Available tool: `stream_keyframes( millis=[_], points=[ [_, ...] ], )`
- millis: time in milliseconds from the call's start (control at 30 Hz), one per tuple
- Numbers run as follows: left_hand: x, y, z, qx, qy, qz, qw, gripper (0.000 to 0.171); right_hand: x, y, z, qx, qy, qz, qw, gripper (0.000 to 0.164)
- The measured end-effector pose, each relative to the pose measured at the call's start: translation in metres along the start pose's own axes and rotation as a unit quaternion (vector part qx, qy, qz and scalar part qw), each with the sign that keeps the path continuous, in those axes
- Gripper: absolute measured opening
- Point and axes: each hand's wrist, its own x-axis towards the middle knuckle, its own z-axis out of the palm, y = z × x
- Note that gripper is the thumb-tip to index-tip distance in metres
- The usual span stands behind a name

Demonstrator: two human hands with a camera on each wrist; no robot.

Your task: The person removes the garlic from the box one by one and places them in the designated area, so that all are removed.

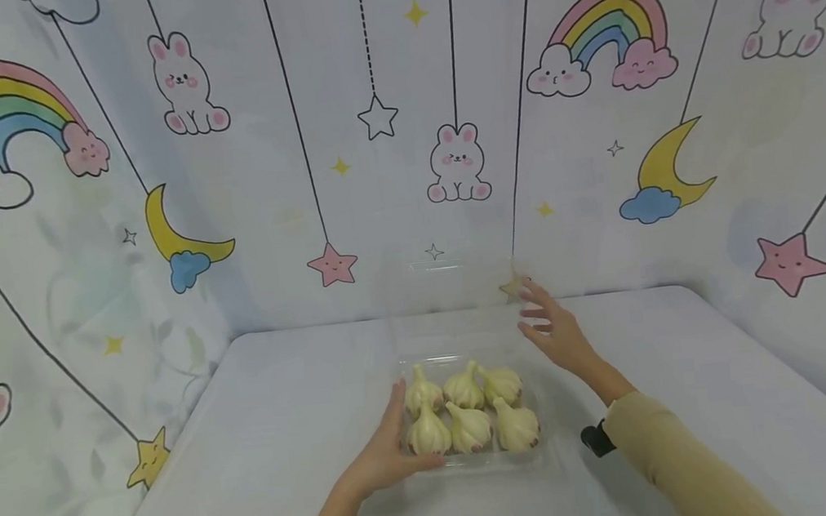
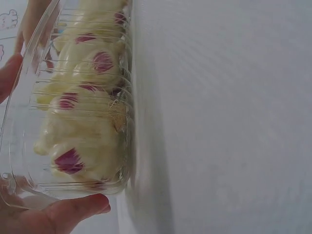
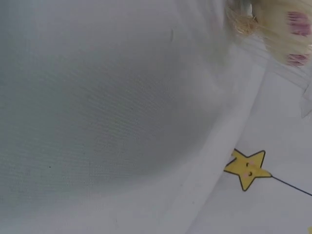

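A clear plastic clamshell box [image 1: 475, 461] holds several garlic bulbs [image 1: 469, 427] in two rows. Its transparent lid [image 1: 456, 328] stands raised at the back. My left hand [image 1: 382, 453] grips the box at its left end, thumb along the front wall and fingers up the left side. Seen from the left wrist, the thumb presses the near end of the box [image 2: 97, 187], and purple patches mark the garlic [image 2: 83, 122]. My right hand [image 1: 556, 336] is at the lid's right edge, fingers spread and slightly bent; it is outside the right wrist view.
A white-covered table [image 1: 272, 418] lies under the box. Behind and at both sides hangs a pale curtain [image 1: 253, 198] printed with rabbits, rainbows, moons and stars. Dark wrist straps [image 1: 597, 440] show at the sleeves.
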Motion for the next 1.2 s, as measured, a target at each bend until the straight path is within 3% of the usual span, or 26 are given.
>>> stream_keyframes(
  millis=[267,600,1200],
  points=[
    [0.000,0.004,0.000,-0.001,0.010,-0.004,0.9999,0.117,0.006,0.012,0.006,-0.012,-0.034,0.050,0.998,0.055],
    [0.001,-0.002,0.001,0.005,0.008,-0.009,0.9999,0.116,0.000,0.021,0.009,-0.047,-0.088,0.130,0.987,0.044],
    [0.002,0.002,-0.006,0.005,0.009,-0.006,0.9999,0.114,-0.009,0.035,0.019,-0.059,-0.131,0.149,0.978,0.040]
  ],
)
